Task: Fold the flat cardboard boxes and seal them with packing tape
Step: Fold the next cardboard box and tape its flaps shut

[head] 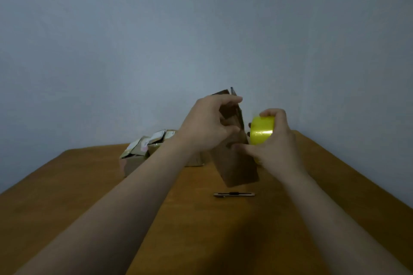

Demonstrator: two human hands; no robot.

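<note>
Cardboard box [234,163]: held over the middle of the surface [201,230], between both hands; brown, narrow and tall.
Long axis: close to upright, the top end tipped a little to the left and pointing up at the wall [156,40], the bottom end down toward the surface; whether it touches the wood cannot be told.
Left hand [207,125]: fingers and thumb curled round the box's upper part, gripping it from the left.
Right hand [274,145]: fingers curled over a yellow tape roll [261,129], holding it just beside the box's right edge; the thumb reaches across onto the box's face.
Knife [234,194]: lies flat on the surface just in front of the box, lengthwise left to right, apart from both hands.
Pile of boxes [143,152]: sits at the far left of the surface, behind the left forearm, which hides part of it.
</note>
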